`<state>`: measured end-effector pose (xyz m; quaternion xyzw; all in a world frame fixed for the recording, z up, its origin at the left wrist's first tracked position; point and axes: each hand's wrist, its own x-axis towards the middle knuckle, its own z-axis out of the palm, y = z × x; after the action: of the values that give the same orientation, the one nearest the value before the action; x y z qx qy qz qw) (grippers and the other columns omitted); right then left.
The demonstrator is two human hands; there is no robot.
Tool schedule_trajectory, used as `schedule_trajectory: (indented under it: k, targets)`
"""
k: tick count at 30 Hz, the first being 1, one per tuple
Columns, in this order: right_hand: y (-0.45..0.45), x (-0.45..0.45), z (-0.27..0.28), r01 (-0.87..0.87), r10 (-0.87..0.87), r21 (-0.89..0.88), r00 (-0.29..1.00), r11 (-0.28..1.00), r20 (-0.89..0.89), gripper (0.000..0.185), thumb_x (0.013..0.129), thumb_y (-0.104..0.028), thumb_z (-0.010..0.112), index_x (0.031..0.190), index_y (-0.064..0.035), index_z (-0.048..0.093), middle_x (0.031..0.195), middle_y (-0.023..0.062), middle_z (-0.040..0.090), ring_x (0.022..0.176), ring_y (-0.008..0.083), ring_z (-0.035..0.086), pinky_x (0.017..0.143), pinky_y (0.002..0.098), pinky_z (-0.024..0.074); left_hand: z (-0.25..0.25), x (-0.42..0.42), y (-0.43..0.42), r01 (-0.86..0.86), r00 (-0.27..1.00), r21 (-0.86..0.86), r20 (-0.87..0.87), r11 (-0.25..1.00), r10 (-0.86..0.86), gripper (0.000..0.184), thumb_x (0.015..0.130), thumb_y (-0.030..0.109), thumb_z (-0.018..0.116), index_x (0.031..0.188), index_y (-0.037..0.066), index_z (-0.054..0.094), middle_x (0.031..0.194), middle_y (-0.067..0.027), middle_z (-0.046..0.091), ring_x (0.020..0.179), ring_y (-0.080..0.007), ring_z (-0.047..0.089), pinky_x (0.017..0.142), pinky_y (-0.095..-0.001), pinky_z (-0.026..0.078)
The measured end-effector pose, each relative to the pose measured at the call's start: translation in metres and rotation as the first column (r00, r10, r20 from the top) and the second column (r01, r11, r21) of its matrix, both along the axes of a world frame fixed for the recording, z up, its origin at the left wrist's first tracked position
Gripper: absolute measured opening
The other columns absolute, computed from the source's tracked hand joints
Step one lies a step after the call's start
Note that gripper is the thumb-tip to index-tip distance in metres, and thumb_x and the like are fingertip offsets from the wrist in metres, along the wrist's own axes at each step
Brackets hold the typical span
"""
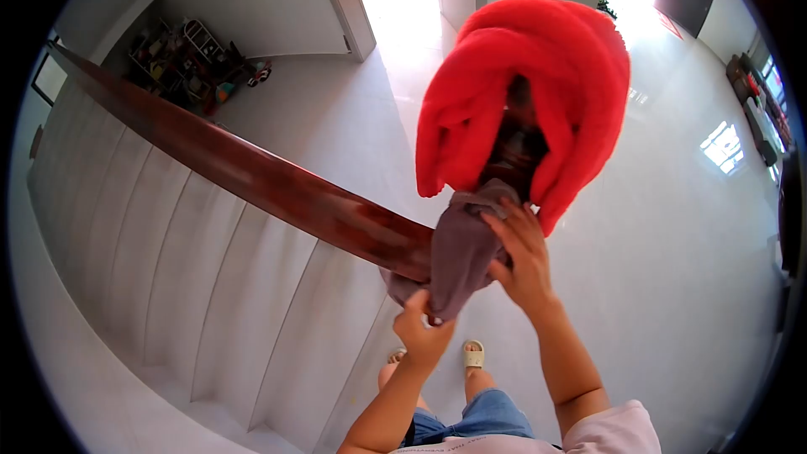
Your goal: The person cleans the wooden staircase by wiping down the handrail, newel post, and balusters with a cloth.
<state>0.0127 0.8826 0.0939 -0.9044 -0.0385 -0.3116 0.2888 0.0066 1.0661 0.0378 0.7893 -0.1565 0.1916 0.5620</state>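
A brownish-purple cloth (pixel 462 248) is draped around the lower end of the dark, polished wooden handrail (pixel 277 189). My left hand (pixel 423 332) is closed on the cloth's lower edge, just under the rail's end. On the cloth's right side lies my right hand (pixel 523 256), its fingers stretched out and apart, touching the fabric. Just beyond the cloth, a bulky, fluffy red textile (pixel 538 59) is wrapped in thick folds around the dark wooden end piece (pixel 514 147). Part of that wood shows in the gap between the folds; the rest is hidden.
Pale stair steps (pixel 218 277) run along the left below the handrail. A dark rack with assorted items (pixel 189 59) stands by the far-left wall. Beyond lies a doorway (pixel 399 25). Dark furniture (pixel 752 109) lines the right side. My sandalled foot (pixel 474 355) is on the glossy floor.
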Motion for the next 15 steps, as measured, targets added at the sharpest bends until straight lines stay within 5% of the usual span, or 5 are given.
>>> schedule_trajectory:
  k: [3,5,9,11,15]
  targets:
    - [-0.010,-0.006,0.005,-0.050,0.048,0.043,0.998,0.998,0.041,0.043,0.066,-0.019,0.065,0.107,-0.0047,0.062,0.107,0.0173,0.056,0.114,0.0346,0.049,0.101,0.0512,0.0316,0.017,-0.014,-0.003,0.327,0.944,0.072,-0.077,0.942,-0.322,0.028,0.062,0.009,0.074,0.085,0.004,0.059,0.056,-0.0061,0.056,0.044,-0.0197,0.054,0.046,-0.0277,0.042]
    - [0.007,-0.015,-0.014,0.091,-0.102,0.052,0.959,0.994,0.264,0.041,0.067,-0.027,0.065,0.103,-0.0065,0.064,0.107,0.0168,0.058,0.110,0.0329,0.051,0.100,0.0514,0.0320,0.019,-0.009,0.007,0.340,0.936,0.108,0.060,0.934,-0.347,0.021,0.065,0.006,0.070,0.083,0.002,0.060,0.058,-0.0068,0.057,0.048,-0.0214,0.056,0.049,-0.0279,0.044]
    - [0.069,-0.021,-0.025,0.346,-0.270,-0.075,0.834,0.935,0.480,0.041,0.068,-0.040,0.064,0.097,-0.0109,0.068,0.111,0.0170,0.058,0.102,0.0322,0.054,0.097,0.0513,0.0335,-0.007,0.050,0.055,0.044,0.981,-0.009,0.190,0.999,-0.041,0.021,0.070,0.002,0.063,0.091,0.001,0.064,0.067,-0.0086,0.060,0.055,-0.0174,0.057,0.051,-0.0268,0.044]
    - [0.106,-0.018,-0.004,0.349,-0.252,-0.405,0.928,0.845,0.274,0.043,0.070,-0.040,0.065,0.104,-0.0140,0.066,0.117,0.0186,0.054,0.103,0.0342,0.054,0.096,0.0492,0.0356,0.006,0.082,0.082,-0.143,0.955,0.002,0.264,0.990,0.137,0.026,0.073,0.001,0.061,0.098,0.003,0.067,0.076,-0.0042,0.065,0.057,-0.0098,0.052,0.050,-0.0233,0.040]
    - [0.153,0.044,0.029,0.291,-0.248,-0.334,0.954,0.896,0.165,0.054,0.079,-0.026,0.059,0.130,-0.0140,0.044,0.121,0.0237,0.052,0.105,0.0357,0.054,0.091,0.0444,0.0403,0.048,0.128,0.102,-0.331,0.887,-0.323,0.214,0.886,0.409,0.019,0.076,0.001,0.063,0.094,0.005,0.067,0.067,0.0026,0.055,0.056,-0.0034,0.042,0.049,-0.0203,0.033]
